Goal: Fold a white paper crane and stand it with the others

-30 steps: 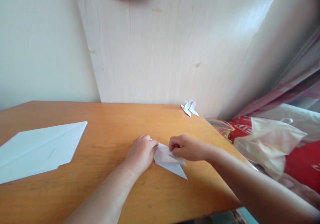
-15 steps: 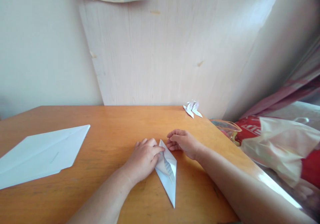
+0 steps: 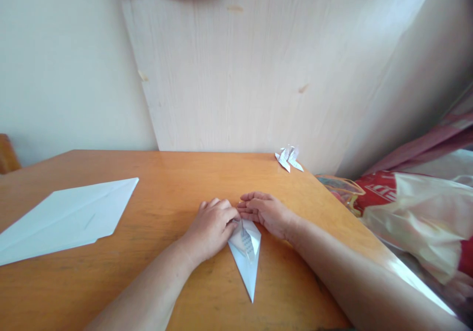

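Note:
A folded white paper (image 3: pixel 244 264), shaped like a narrow kite with printed marks on one inner flap, lies on the wooden table with its long point toward me. My left hand (image 3: pixel 214 225) is closed at its far left edge, thumb and fingertips gripping the paper. From the right, my right hand (image 3: pixel 266 213) reaches over the far tip, its fingers stretched out and lying close to the left fingertips. That far tip is hidden under the fingers.
White paper sheets (image 3: pixel 70 217) lie on the table (image 3: pixel 166 173) at left. Small folded paper pieces (image 3: pixel 288 157) sit at the back right corner. Beyond the right edge are plastic bags (image 3: pixel 424 217). A pale board (image 3: pixel 229 75) stands behind the table.
My right hand has moved left, from beside the paper to over its far tip, meeting my left fingertips. My left hand stays on the paper. The view has shifted slightly.

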Demonstrator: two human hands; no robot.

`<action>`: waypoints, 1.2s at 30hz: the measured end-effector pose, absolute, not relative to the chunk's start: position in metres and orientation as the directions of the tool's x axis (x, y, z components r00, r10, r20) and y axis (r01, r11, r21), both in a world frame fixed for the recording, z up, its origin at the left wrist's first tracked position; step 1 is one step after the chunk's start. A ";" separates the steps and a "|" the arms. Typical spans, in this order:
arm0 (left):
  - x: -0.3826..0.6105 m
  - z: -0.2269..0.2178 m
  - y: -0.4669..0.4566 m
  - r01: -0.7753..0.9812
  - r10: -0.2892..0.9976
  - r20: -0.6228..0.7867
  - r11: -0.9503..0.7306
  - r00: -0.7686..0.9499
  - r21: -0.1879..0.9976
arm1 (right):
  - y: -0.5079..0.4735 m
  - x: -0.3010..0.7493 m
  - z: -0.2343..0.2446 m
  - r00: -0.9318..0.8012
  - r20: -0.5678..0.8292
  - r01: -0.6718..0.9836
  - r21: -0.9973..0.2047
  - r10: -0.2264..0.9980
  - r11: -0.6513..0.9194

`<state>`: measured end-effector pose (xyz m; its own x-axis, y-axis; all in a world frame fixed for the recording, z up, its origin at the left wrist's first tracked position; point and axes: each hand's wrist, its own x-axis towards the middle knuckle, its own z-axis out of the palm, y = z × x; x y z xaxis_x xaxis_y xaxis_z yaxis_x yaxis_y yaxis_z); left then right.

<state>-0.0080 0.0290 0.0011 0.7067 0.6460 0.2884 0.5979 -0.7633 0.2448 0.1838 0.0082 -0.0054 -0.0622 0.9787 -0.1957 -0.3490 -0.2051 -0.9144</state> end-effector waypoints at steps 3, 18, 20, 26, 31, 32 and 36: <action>-0.009 0.003 0.028 0.584 0.637 0.278 -0.771 0.719 0.255 | 0.007 0.183 -0.005 -0.079 -0.179 -0.306 -0.932 0.981 -0.194; -0.015 0.014 0.015 0.468 0.744 0.163 -0.557 0.648 0.686 | 0.019 0.190 -0.029 -0.171 0.019 0.040 -0.999 0.985 0.026; -0.015 0.015 0.011 0.465 0.730 0.125 -0.547 0.672 0.696 | 0.019 0.192 -0.033 -0.196 0.058 0.080 -0.994 0.979 0.075; -0.017 0.030 -0.002 0.496 0.673 0.049 -0.590 0.738 0.638 | 0.011 0.199 -0.032 -0.376 0.186 0.220 -0.934 0.908 0.283; -0.020 0.032 -0.017 0.547 0.678 0.057 -0.637 0.733 0.543 | 0.006 0.202 -0.023 -0.515 0.335 0.403 -0.718 0.789 0.568; -0.021 0.030 -0.019 0.548 0.680 0.074 -0.647 0.730 0.531 | 0.005 0.202 -0.022 -0.532 0.356 0.428 -0.670 0.768 0.607; -0.023 0.020 -0.030 0.543 0.699 0.161 -0.660 0.697 0.520 | 0.004 0.201 -0.023 -0.537 0.396 0.478 -0.584 0.745 0.656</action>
